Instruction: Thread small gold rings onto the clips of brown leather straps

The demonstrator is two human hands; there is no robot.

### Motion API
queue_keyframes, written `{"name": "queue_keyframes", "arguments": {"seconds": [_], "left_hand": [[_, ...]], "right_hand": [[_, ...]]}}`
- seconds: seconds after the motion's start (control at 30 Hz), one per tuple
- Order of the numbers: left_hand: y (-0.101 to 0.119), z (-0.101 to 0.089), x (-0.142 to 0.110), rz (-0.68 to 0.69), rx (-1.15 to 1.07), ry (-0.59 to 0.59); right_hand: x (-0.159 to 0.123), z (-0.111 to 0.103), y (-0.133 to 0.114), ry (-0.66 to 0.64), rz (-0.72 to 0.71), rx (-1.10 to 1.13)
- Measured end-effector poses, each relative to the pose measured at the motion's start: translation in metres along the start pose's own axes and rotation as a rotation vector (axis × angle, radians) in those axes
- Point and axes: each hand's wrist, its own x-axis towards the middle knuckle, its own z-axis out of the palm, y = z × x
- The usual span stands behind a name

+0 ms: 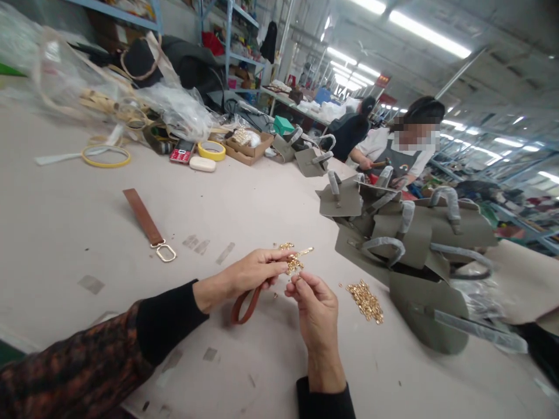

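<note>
My left hand (257,270) is closed on a brown leather strap (243,311), whose loop hangs below the fingers. A narrow gold metal piece (307,251) sticks out past its fingertips; whether it belongs to the strap I cannot tell. Small gold fittings (295,266) show just beyond those fingertips. Close beside them, my right hand (318,305) pinches something tiny between thumb and forefinger, too small to name. To the right lies a pile of small gold fittings (365,301). Another brown strap (143,216) with a gold oval ring (166,252) rests at the left.
Grey-green bag pieces with wrapped handles (404,233) are heaped on the right of the table. Along the back stand a cardboard box (248,150), yellow tape (211,150), a red calculator (181,152) and plastic bags. Across the table a person (397,148) holds a hammer.
</note>
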Motion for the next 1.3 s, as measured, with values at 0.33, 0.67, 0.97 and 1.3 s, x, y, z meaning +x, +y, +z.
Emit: {"name": "queue_keyframes", "arguments": {"seconds": [0.33, 0.67, 0.97, 1.3], "left_hand": [[-0.010, 0.006, 0.001, 0.216, 0.063, -0.010], [-0.012, 0.010, -0.005, 0.163, 0.101, 0.146], [-0.008, 0.003, -0.008, 0.313, 0.403, 0.051], [-0.015, -0.002, -0.007, 0.504, 0.627, 0.078]], "right_hand": [[-0.001, 0.008, -0.002, -0.041, 0.017, 0.063], [0.001, 0.006, 0.009, -0.067, 0.020, -0.115], [0.005, 0.004, 0.005, -0.068, -0.009, -0.285], [0.003, 0.008, 0.009, -0.060, -0.085, -0.224]]}}
